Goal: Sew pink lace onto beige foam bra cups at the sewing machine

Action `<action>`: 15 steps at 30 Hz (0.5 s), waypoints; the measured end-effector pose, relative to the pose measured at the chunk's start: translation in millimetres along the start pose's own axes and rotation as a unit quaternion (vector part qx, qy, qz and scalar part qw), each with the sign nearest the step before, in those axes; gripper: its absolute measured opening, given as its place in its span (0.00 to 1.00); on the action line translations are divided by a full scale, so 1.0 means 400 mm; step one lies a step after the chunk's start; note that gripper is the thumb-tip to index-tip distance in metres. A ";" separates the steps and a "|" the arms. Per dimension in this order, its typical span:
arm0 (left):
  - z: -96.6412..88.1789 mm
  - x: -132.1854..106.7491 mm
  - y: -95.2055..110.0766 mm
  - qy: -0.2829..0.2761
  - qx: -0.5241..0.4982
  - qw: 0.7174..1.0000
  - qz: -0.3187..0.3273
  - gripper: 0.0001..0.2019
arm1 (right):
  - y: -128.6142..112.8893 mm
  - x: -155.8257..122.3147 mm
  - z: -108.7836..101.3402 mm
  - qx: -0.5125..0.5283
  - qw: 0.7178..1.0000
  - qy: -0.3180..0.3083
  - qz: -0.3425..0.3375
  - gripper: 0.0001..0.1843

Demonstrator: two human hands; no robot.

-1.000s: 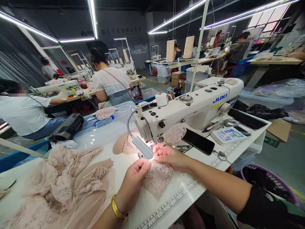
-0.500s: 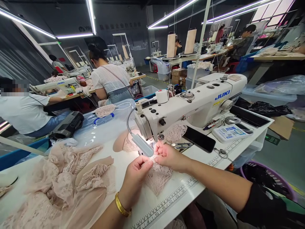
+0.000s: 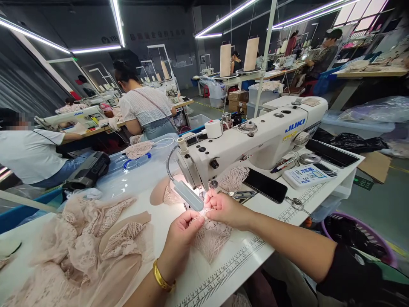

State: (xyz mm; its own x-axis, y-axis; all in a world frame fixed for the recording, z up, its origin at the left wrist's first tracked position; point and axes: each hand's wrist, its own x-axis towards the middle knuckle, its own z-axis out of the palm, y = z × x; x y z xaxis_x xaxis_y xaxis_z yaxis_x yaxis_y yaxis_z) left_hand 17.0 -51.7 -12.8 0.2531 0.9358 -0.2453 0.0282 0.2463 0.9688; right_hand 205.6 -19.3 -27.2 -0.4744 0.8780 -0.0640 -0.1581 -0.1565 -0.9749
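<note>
Pale-pink lace (image 3: pixel 212 244) is pinched by left hand (image 3: pixel 182 232) and right hand (image 3: pixel 226 209), apparently mid-work, while heaped fabric (image 3: pixel 81 251) lies untouched.

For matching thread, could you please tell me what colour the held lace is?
The held lace is pale pink, seen in the head view.

Sewing mach. (image 3: pixel 252 134) on counter (image 3: pixel 182 279); cloth pile (image 3: pixel 79 251) L of it, from where I'm standing. Lace pc. (image 3: pixel 211 245) before mach. Phone (image 3: pixel 267 186) R of lace, box (image 3: pixel 303 175) further R.
</note>
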 end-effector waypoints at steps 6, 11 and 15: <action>-0.006 0.000 -0.001 -0.013 -0.020 1.000 -0.008 0.17 | -0.003 0.001 -0.009 0.064 0.997 -0.030 0.009 0.14; -0.006 -0.001 0.004 -0.007 -0.016 1.000 0.008 0.16 | -0.016 0.000 -0.009 0.050 0.998 -0.043 -0.016 0.17; -0.005 -0.001 0.007 -0.010 -0.015 1.000 0.003 0.17 | -0.005 0.004 -0.004 0.038 0.999 -0.015 -0.026 0.17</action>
State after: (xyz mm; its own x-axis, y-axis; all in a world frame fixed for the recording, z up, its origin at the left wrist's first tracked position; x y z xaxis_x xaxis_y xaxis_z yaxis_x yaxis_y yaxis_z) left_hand 15.2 -51.0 -10.3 0.2716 0.9325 -0.2382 -0.0016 0.2479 0.9688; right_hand 206.6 -16.9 -25.7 -0.4899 0.8717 -0.0056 -0.2488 -0.1460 -0.9575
